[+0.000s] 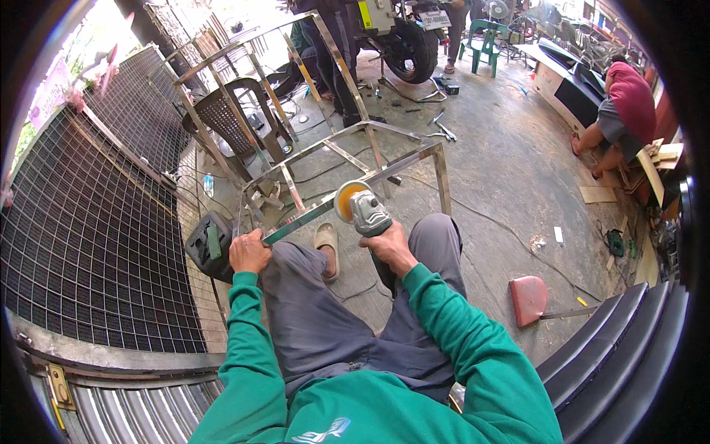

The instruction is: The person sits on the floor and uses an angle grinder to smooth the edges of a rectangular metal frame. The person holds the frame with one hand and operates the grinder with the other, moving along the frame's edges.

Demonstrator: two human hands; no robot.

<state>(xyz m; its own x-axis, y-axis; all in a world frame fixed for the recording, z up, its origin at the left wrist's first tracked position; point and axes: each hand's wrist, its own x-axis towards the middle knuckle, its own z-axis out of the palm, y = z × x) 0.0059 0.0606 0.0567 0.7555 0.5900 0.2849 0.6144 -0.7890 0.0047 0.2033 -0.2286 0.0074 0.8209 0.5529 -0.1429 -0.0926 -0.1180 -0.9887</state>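
A metal chair frame [330, 203] of square tubing stands tilted in front of my knees, its tall back reaching away to the upper left. My left hand [250, 252] is closed around the near left corner of this frame. In my right hand [390, 248] is an angle grinder [369, 214], gripped by its body. The grinder's yellowish disc [350, 200] is at the near tube, close to its middle; whether it touches the metal I cannot tell. My left foot wears a beige clog [326, 250] just beyond the tube.
Wire mesh panels [89, 244] line the left side. A brown plastic chair [235, 122] stands behind the frame. Cables [510, 224] and tools [444, 130] lie on the concrete. A motorcycle wheel [413, 53] and a standing person are ahead; another person [629, 107] bends at far right. A black ribbed seat [621, 355] is near right.
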